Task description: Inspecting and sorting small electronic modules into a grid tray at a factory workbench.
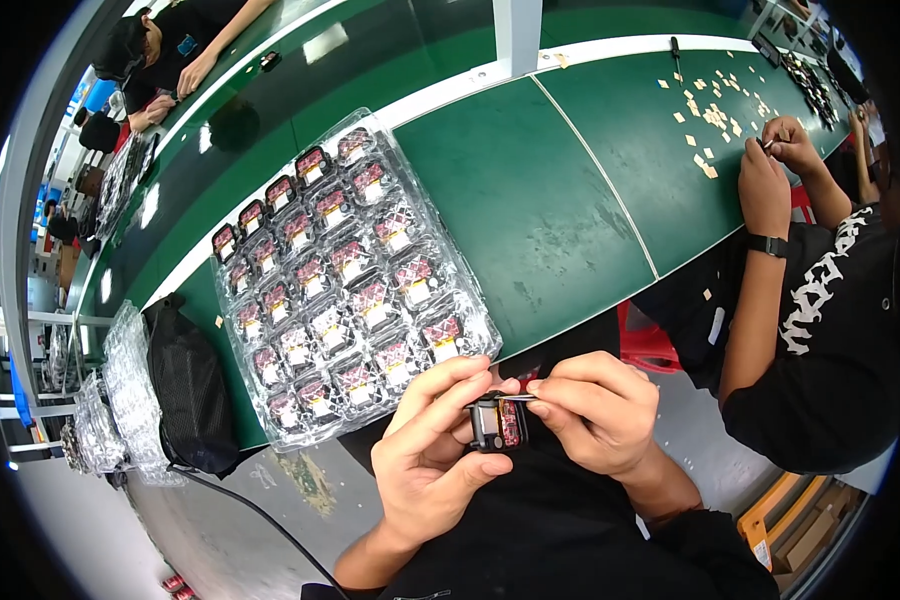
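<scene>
In front of my body, my left hand (425, 455) grips a small black electronic device housing (511, 428) between thumb and fingers. A red circuit board shows in its open side. My right hand (605, 415) pinches a thin silver-coloured tool (516, 397), whose kind I cannot make out. This tool lies across the top edge of the housing, and its tip is too small to read clearly. Just beyond my left hand, a clear plastic tray (476, 303) holds rows of similar black housings with red boards.
The tray rests on a green worktable (530, 190). At the right, a co-worker's hands (770, 180) work near scattered beige pieces (715, 118) and a screwdriver (676, 55). A black bag (192, 385) and plastic-wrapped stacks (130, 385) stand at the left. A metal post (518, 35) rises at the far edge.
</scene>
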Demonstrator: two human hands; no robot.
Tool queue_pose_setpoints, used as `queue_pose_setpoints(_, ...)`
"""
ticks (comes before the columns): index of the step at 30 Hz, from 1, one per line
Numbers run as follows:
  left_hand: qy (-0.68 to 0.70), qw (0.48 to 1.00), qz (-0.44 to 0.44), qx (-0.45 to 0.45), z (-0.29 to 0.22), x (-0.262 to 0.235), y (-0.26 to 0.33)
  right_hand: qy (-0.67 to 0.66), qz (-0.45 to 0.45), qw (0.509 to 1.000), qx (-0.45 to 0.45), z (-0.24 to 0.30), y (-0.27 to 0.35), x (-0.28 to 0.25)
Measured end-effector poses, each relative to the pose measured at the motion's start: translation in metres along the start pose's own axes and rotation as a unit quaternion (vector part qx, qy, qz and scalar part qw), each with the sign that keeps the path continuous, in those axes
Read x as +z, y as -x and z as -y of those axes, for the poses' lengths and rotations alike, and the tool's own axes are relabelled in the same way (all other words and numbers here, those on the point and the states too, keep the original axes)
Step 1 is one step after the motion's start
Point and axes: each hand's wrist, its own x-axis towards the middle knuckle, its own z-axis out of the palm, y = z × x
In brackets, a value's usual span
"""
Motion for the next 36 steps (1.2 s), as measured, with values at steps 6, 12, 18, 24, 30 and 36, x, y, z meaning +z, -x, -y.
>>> queue_pose_setpoints(6, 0.001, 1.000, -0.003, 0.000, -0.005, -0.001, 0.002, -0.002, -0.013, 1.000, -0.013, 0.003, -0.002, 0.002)
queue_pose_setpoints(12, -0.002, 1.000, 0.004, 0.005, -0.005, -0.004, 0.005, 0.006, 0.003, 1.000, -0.025, 0.005, -0.004, 0.002)
queue_pose_setpoints(18, 0.014, 1.000, -0.005, 0.000, -0.007, -0.004, 0.009, 0.043, -0.017, 0.998, -0.042, 0.012, -0.001, 0.009)
queue_pose_setpoints(24, 0.005, 1.000, -0.029, -0.008, -0.008, 0.000, 0.013, 0.104, -0.014, 0.991, -0.081, 0.015, 0.002, 0.011)
queue_pose_setpoints(30, 0.027, 1.000, -0.005, -0.010, -0.015, -0.005, 0.016, 0.089, 0.023, 0.994, -0.063, 0.018, 0.004, 0.000)
queue_pose_setpoints(36, 0.017, 0.999, -0.001, 0.030, -0.037, -0.025, 0.014, 0.055, 0.064, 0.985, 0.147, 0.004, 0.041, -0.027)
